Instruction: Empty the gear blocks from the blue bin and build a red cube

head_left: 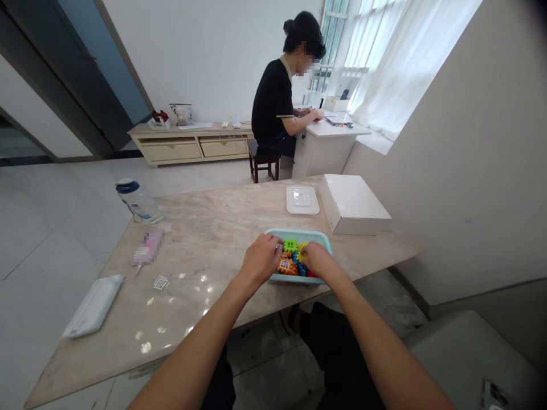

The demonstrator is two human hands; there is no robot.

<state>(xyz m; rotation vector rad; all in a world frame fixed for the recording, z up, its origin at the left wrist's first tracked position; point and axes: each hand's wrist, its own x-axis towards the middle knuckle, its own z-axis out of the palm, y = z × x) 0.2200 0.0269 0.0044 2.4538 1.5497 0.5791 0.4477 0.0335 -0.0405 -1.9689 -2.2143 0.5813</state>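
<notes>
A light blue plastic basket (299, 232) on the table holds several toy building blocks with notched edges. Among them are a green block (290, 245), an orange block (287, 266) with a printed code label, and blue, red and yellow pieces. My left hand (261, 257) reaches over the basket's left side, its fingers bent and closed at a small piece they largely hide. From the right, my right hand (320, 262) dips in with its fingertips closed around a yellow block (302, 253).
Behind the basket are a clear plastic lid (302, 200) and a white box (355, 205). A water bottle (139, 202), a white pack (94, 306) and a code label (160, 283) lie leftward. Beyond, a person (277, 102) sits at a white desk (325, 142).
</notes>
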